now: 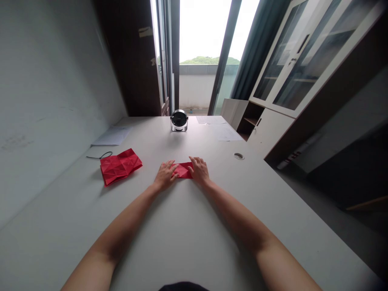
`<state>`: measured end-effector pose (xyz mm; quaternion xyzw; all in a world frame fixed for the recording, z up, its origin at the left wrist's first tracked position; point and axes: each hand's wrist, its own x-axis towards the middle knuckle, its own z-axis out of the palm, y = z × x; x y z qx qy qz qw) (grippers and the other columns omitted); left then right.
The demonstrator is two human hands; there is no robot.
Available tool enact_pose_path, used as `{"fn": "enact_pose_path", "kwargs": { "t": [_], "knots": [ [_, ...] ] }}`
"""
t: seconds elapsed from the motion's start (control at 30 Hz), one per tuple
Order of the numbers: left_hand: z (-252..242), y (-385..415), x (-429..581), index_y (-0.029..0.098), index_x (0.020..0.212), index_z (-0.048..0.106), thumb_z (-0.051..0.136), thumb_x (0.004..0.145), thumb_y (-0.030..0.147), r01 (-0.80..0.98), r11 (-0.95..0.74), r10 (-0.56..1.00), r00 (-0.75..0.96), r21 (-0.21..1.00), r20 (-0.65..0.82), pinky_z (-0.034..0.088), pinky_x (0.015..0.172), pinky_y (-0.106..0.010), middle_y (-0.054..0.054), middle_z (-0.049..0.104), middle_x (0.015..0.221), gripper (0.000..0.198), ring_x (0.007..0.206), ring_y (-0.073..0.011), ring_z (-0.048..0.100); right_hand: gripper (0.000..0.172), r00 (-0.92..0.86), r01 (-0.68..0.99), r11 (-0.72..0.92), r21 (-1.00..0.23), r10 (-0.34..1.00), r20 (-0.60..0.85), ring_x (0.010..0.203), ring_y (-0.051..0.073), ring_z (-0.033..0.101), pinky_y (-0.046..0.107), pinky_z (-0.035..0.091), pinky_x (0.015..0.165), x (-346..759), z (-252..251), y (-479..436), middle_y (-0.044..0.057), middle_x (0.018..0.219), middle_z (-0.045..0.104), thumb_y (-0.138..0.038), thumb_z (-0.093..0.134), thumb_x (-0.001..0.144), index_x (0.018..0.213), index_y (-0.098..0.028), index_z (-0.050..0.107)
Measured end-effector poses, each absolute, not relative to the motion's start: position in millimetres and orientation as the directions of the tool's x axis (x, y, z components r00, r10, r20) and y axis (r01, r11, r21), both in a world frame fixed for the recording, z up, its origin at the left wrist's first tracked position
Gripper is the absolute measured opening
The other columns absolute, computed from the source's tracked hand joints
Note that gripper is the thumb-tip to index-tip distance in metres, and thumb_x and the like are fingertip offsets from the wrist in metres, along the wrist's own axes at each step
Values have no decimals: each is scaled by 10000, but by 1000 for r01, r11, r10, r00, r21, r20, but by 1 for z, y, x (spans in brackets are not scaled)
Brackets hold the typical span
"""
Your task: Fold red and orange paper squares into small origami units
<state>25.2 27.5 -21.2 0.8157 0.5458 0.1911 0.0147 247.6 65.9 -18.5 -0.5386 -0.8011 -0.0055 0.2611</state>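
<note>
A narrow folded strip of red paper point(183, 170) lies crosswise on the white table, with creases across its face. My left hand point(165, 174) holds its left end, thumb and fingers bent over the paper. At the right end, my right hand point(199, 171) grips the strip, its thumb on the paper and a finger reaching past the far edge. Both hands hide the strip's ends. Further left rests a larger piece of folded red paper point(120, 166), marked by a grid of triangular creases and raised off the table in places; neither hand touches it.
A round black device on a silver stand point(179, 120) stands at the table's far edge. White sheets point(112, 136) lie at back left, others point(226, 131) at back right. A thin black cord point(104, 155) sits behind the larger red paper. A cable hole point(239, 156) is at right.
</note>
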Motion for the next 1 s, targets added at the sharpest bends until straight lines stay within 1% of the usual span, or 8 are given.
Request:
{"fn": "enact_pose_path", "kwargs": {
  "t": [0.1, 0.2, 0.3, 0.4, 0.57, 0.73, 0.87, 1.0],
  "knots": [
    [-35, 31, 28, 278, 1478, 435, 391, 980, 501, 882, -413, 909, 385, 227, 157, 137, 1208, -549, -75, 289, 1615, 547, 1494, -298, 210, 428, -425, 844, 519, -134, 801, 422, 1447, 316, 269, 504, 174, 1181, 243, -15, 59, 146, 1563, 344, -287, 447, 987, 1393, -185, 532],
    [-43, 35, 23, 279, 1528, 351, 319, 993, 544, 879, -416, 909, 408, 233, 87, 126, 1210, -544, -74, 254, 1630, 598, 1506, -283, 189, 472, -562, 778, 623, -81, 748, 353, 1489, 279, 210, 495, 78, 1214, 236, -19, 55, 114, 1601, 292, -341, 385, 1021, 1465, -202, 461],
    [-45, 38, 19, 288, 1551, 297, 302, 980, 601, 881, -407, 913, 402, 242, 72, 110, 1213, -537, -67, 225, 1639, 652, 1512, -283, 169, 550, -626, 743, 659, -116, 746, 226, 1489, 266, 232, 488, 112, 1214, 232, -29, 56, 106, 1594, 314, -458, 334, 1034, 1527, -218, 369],
    [-45, 39, 17, 299, 1552, 295, 303, 965, 636, 894, -371, 928, 368, 252, 61, 104, 1210, -538, -66, 217, 1642, 676, 1513, -295, 160, 627, -618, 760, 629, -165, 777, 117, 1498, 264, 215, 472, 158, 1209, 234, -36, 63, 98, 1611, 270, -560, 292, 1022, 1553, -226, 316],
    [-43, 40, 13, 287, 1539, 326, 297, 955, 650, 919, -298, 954, 294, 257, 52, 112, 1205, -537, -81, 229, 1637, 689, 1509, -302, 172, 725, -524, 828, 526, -195, 849, 62, 1511, 282, 159, 491, 130, 1212, 247, -39, 74, 118, 1627, 204, -646, 255, 994, 1559, -194, 300],
    [-43, 40, 10, 260, 1540, 328, 287, 947, 653, 932, -260, 965, 255, 251, 54, 91, 1204, -549, -96, 209, 1641, 712, 1509, -319, 162, 728, -440, 875, 451, -178, 893, 96, 1511, 291, 158, 515, 120, 1207, 253, -39, 76, 155, 1617, 219, -630, 274, 996, 1542, -152, 331],
    [-45, 41, 10, 281, 1533, 339, 311, 943, 646, 935, -258, 966, 248, 245, 72, 71, 1201, -567, -86, 217, 1640, 694, 1508, -320, 167, 654, -542, 809, 572, -134, 815, 203, 1513, 265, 155, 486, 97, 1218, 241, -35, 67, 132, 1621, 224, -571, 309, 1013, 1538, -182, 344],
    [-46, 41, 10, 298, 1518, 365, 332, 936, 649, 934, -256, 966, 239, 248, 96, 80, 1198, -575, -78, 245, 1633, 681, 1502, -322, 180, 587, -606, 760, 638, -123, 764, 220, 1501, 270, 200, 505, 112, 1212, 235, -32, 63, 103, 1590, 324, -559, 324, 1017, 1508, -247, 398]
  ]
}}
